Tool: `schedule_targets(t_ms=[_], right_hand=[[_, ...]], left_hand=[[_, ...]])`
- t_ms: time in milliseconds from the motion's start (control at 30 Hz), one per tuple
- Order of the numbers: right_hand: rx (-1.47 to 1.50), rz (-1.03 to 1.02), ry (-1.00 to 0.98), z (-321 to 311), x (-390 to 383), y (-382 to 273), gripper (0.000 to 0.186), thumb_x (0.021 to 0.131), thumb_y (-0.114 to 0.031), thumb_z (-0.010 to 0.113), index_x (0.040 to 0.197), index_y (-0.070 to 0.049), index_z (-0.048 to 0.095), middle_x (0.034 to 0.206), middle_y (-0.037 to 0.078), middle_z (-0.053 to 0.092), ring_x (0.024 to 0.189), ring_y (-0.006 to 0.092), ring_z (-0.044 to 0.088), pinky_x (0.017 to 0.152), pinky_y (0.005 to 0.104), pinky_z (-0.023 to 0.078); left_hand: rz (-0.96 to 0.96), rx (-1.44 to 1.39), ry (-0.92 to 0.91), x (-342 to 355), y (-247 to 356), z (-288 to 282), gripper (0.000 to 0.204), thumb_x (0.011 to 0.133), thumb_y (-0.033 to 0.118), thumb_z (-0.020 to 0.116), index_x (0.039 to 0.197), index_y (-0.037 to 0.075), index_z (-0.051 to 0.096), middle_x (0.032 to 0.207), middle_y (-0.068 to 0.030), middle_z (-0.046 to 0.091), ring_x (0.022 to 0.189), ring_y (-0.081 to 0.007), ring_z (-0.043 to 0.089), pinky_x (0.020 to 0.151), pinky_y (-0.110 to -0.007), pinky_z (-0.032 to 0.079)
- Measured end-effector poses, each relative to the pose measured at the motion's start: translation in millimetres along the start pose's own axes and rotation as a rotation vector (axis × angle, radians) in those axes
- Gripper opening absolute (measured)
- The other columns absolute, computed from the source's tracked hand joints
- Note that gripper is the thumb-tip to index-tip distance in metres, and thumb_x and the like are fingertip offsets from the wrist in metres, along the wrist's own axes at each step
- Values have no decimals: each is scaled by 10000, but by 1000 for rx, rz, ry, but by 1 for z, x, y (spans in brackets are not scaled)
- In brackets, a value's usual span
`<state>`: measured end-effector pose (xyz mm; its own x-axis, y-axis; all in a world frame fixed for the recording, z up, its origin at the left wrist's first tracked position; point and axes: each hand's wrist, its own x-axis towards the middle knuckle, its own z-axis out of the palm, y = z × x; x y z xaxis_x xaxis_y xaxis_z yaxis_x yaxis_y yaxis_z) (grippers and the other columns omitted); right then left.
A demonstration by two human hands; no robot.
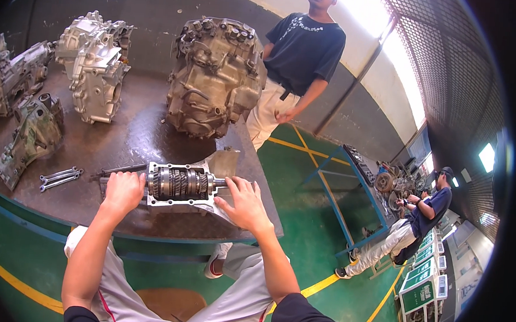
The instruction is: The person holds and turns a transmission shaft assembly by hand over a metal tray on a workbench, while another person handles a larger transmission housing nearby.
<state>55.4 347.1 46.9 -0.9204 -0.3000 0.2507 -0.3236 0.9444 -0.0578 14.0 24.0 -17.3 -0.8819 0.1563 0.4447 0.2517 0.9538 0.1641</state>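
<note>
An opened gearbox housing [196, 204] lies on the near part of the workbench, its pale metal rim framing a shaft with a row of gears [181, 182]. At its left end is my left hand [124, 192], closed, with the fingers curled over the end; what lies under them is partly hidden. My right hand [245, 204] grips the right end of the housing, thumb on the near side and fingers over the far side, close to the protruding shaft end [218, 182].
Three wrenches [61, 177] lie left on the workbench [136, 137]. Behind them stand a bracket-like casting [32, 134], a silver casing [94, 65] and a large brown transmission case [215, 77]. A person [304, 52] stands beyond the bench; another person [424, 210] works at a blue-framed table [328, 164].
</note>
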Motion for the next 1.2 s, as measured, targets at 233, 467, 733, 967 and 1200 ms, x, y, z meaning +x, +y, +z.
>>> schedule_targets(t_ms=[233,467,733,967,1200], right_hand=[[4,-20,71,2,0,1,625,939,-485,561,1361,-26,508,1352,175,492,1300,347,434,1142,562,243],[-24,-33,72,5,3,6,651,949,-528,522,1357,-21,508,1300,182,504,1265,350,455,1108,574,280],[-27,-49,52,4,6,3,646,939,-478,556,1352,16,502,1238,189,494,1212,374,464,1099,526,306],[-87,-74,130,16,4,13,651,948,-474,545,1376,12,472,1429,224,421,1367,370,370,1149,559,238],[29,-2,26,9,5,6,615,944,-442,566,1365,-5,464,1415,189,465,1365,320,395,1134,580,257]], left_hand=[[49,14,56,-8,-3,3,348,984,259,494,786,7,629,775,-176,663,740,-364,629,720,-487,473],[42,-2,40,-18,4,-8,310,950,282,558,901,-13,641,895,-176,659,909,-329,624,874,-440,460],[22,25,-24,-24,7,-15,350,926,307,597,1030,-27,616,1018,-168,632,1041,-310,576,984,-444,407],[9,49,-82,-24,12,-20,445,879,311,655,1128,-50,582,1081,-177,608,1099,-315,544,1033,-432,380],[23,80,-50,-31,12,-22,493,824,287,714,1155,-40,554,1108,-168,582,1140,-311,520,1082,-459,351]])
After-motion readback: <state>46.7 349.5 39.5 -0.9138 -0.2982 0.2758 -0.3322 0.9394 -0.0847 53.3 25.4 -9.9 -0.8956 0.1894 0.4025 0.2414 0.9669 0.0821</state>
